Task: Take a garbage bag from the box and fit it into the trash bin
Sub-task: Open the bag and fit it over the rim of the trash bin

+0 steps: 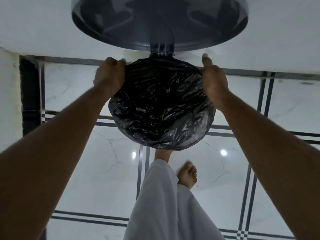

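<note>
A black garbage bag [161, 104] is spread over the round mouth of the trash bin, covering its rim all around, so the bin's body is hidden beneath it. The bin's grey lid [159, 23] stands open, hinged at the far side against the wall. My left hand [108, 76] grips the bag's edge at the far left of the rim. My right hand [213, 78] grips the edge at the far right, thumb pointing up. The bag box is not in view.
White glossy floor tiles [97, 170] with dark stripes surround the bin. One bare foot [187, 175] stands just in front of the bin; another reaches under its front edge. A white trouser leg [161, 205] fills the lower middle. A white wall [43, 28] lies behind.
</note>
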The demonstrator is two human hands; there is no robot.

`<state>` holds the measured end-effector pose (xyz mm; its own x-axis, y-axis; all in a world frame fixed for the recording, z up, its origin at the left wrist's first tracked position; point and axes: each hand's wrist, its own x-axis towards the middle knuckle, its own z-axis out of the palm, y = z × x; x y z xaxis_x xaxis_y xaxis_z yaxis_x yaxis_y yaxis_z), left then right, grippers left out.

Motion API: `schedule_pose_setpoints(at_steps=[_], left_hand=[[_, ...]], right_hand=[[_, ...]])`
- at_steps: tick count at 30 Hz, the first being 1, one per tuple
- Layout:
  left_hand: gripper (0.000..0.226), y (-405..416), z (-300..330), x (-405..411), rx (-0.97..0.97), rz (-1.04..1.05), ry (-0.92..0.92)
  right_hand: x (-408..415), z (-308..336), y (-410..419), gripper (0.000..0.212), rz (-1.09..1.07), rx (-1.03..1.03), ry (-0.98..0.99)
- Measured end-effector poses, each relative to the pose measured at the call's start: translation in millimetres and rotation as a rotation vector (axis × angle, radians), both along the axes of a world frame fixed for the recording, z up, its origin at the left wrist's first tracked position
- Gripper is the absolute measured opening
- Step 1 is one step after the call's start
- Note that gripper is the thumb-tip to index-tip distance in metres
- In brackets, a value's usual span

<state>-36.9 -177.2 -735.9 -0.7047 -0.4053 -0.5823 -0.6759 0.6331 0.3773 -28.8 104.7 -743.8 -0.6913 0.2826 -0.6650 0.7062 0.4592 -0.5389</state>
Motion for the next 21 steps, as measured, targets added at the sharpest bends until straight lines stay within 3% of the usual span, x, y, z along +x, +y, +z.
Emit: schedule_pose_setpoints(at_steps=[4,8,12,15,18,21], left_hand=[[0.054,0.1,24.0,61.5,-0.053,0.189,0.04],[0.083,7.9,31.5,124.4,0.079,0.456,-0.065],[0.046,17.5,26.9,155.9,0.488,0.76,-0.167],[0.037,20.7,22.8,160.2,0.665,0.92,-0.145],[0.037,20.0,21.8,152.2,0.681,1.026,-0.123],[0.03,18.2,29.1,138.0,0.415,0.984,-0.147]], right_hand=[[29.4,18.2,9.1,0.074,-0.148,0.073,-0.028],[86.5,27.2,4.7,0.069,-0.259,0.132,-0.085],[127.4,23.4,-13.1,0.056,-0.39,-0.077,-0.14],[131.1,18.9,-17.6,0.056,-0.53,-0.255,-0.245],[125.5,7.9,-10.0,0.05,-0.641,-0.274,-0.311],[119.4,13.4,-5.5,0.046,-0.591,-0.072,-0.318]])
